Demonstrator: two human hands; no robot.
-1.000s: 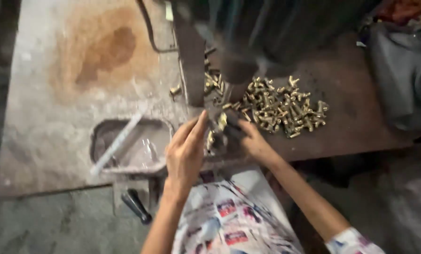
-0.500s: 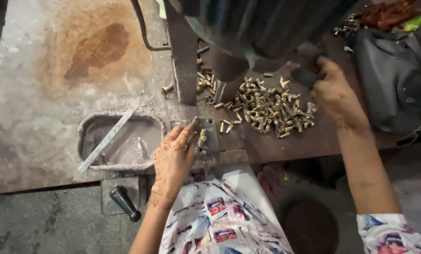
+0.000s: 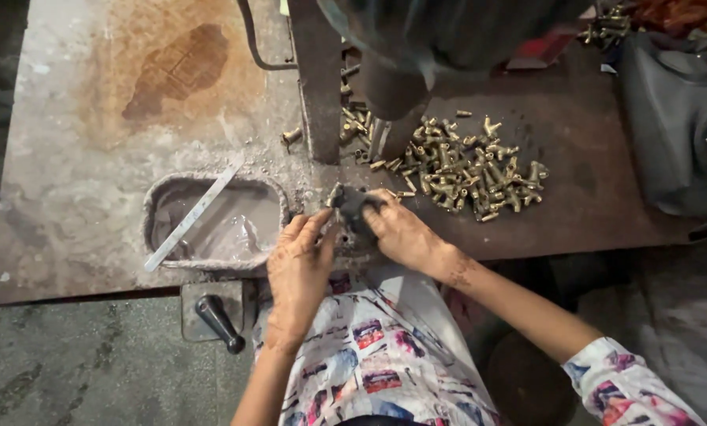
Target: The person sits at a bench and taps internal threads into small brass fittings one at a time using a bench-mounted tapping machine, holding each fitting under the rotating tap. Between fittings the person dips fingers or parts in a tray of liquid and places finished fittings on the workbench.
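Observation:
My left hand (image 3: 300, 268) and my right hand (image 3: 401, 231) meet at the front edge of a worn metal bench, both on a small dark block-shaped fixture (image 3: 354, 206) under the machine's column (image 3: 390, 110). My left fingers pinch a small brass part at the fixture's left side. My right fingers close over the fixture's right side. A heap of small brass fittings (image 3: 473, 167) lies just behind my right hand.
A shallow grey tray (image 3: 158, 207) of cloudy liquid with a metal strip (image 3: 196, 213) across it sits left of my hands. A black handle (image 3: 218, 322) hangs below the bench edge. A dark grey casing (image 3: 677, 118) stands at the right. A rusty stain (image 3: 176, 67) marks the bench top.
My right hand has come down from the upper right, near the machine's lever, back to the fixture beside my left hand. My left hand stays at the fixture.

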